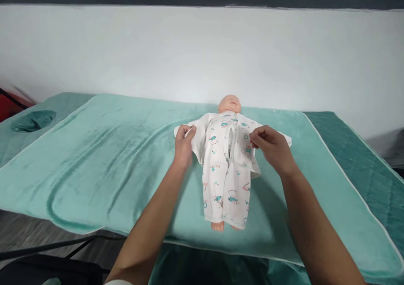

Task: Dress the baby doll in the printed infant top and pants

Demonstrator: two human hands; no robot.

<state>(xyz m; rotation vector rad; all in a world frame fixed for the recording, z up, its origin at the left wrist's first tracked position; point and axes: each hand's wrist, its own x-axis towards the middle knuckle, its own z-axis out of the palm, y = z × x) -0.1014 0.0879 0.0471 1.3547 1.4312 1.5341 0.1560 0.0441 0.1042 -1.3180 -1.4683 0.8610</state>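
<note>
Nearest the camera, two bare forearms reach over the teal blanket (pixel 104 150) toward a baby doll (pixel 227 159) lying on its back in a printed white romper (pixel 225 180). Left hand (pixel 184 144) pinches the romper's spread sleeve beside the doll; right hand (pixel 271 148) pinches the front flap at its chest. Beyond rises a white wall (pixel 202 54).

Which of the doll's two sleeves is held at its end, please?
The sleeve on the picture's left, pinched by the left hand; the other sleeve lies flat beyond the right hand, which pinches the front flap.
</note>
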